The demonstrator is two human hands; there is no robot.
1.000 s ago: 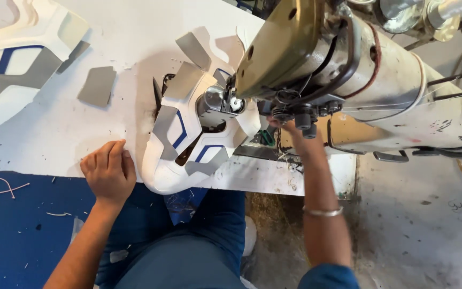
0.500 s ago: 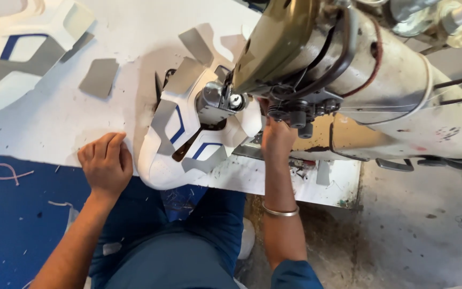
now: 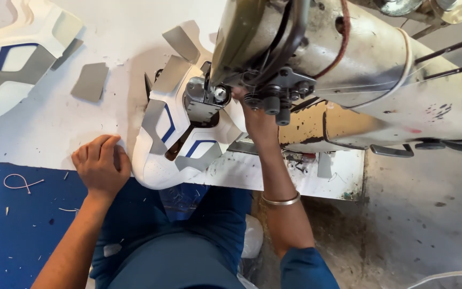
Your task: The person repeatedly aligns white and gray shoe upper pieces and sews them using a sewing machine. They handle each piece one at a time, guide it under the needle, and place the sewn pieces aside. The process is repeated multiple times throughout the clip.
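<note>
The left hand [image 3: 101,165] lies palm down at the near edge of the surface, fingers curled together and knuckles up, its forearm running back toward the body. The right hand [image 3: 256,119] reaches farther in, arm nearly straight, a metal bangle on the wrist, fingertips hidden.

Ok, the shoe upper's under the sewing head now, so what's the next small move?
Probably nudge the white-and-blue shoe upper round with the left hand resting at its edge, while the right hand steadies it by the presser foot: a grey panel edge sits there.
</note>
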